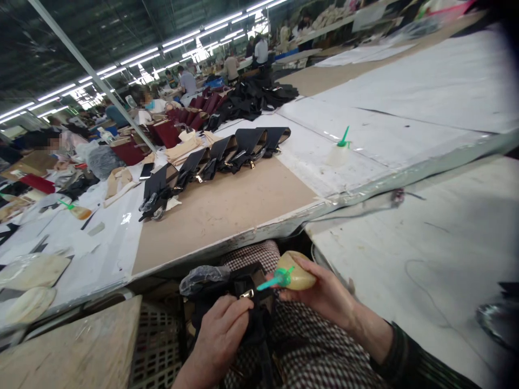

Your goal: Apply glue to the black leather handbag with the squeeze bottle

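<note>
A black bag piece (253,329) with a gold zipper pull (247,294) lies on the lap at bottom centre. My left hand (225,335) is closed on it, fingertips just below the zipper pull. To the right, my right hand (320,292) is wrapped round a yellowish glue bottle (300,273). The bottle is tilted on its side, and its green nozzle (271,282) points left, close to the zipper pull. Crumpled clear plastic (205,275) sits on the far left part of the bag piece.
Several black bag pieces (211,156) stand in a row on the table (227,210). A second green-nozzled bottle (338,154) stands beyond. At lower left are a board (77,346) and a plastic crate (158,343). A pale surface (405,254) lies right. People work in the background.
</note>
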Action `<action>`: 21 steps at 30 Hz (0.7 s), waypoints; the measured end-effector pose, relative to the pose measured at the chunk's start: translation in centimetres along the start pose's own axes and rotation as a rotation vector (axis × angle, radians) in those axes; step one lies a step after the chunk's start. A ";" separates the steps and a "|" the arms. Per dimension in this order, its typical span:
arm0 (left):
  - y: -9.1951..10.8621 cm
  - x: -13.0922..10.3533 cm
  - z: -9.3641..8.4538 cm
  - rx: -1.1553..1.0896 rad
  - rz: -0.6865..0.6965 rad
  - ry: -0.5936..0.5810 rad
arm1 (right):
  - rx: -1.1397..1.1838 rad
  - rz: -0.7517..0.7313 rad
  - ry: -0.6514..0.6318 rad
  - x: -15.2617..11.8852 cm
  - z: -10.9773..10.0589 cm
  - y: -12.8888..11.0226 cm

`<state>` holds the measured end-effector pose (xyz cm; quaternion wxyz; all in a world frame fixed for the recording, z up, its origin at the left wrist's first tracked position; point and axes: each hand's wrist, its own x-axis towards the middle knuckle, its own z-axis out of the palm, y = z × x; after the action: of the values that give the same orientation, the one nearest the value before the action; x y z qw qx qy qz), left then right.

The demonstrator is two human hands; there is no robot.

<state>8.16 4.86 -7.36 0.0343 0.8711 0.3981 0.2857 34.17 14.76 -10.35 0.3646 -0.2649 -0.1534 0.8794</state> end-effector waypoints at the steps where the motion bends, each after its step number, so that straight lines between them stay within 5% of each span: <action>1: 0.0 0.1 0.0 0.004 0.008 -0.001 | 0.022 0.036 -0.015 0.1 -0.2 0.5; 9: 0.1 0.8 -0.4 0.033 -0.023 0.006 | 0.071 0.204 -0.098 1.7 1.2 2.9; 15: 0.1 -0.1 0.5 0.101 -0.117 0.058 | 0.000 0.161 -0.136 0.7 1.8 2.9; 21: 0.2 0.0 0.7 -0.074 -0.194 0.093 | -0.195 0.112 -0.260 -0.6 2.0 2.3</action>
<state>8.70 4.82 -7.90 0.0755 0.8122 0.4709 0.3358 32.12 12.56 -9.58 0.2644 -0.1911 -0.2689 0.9062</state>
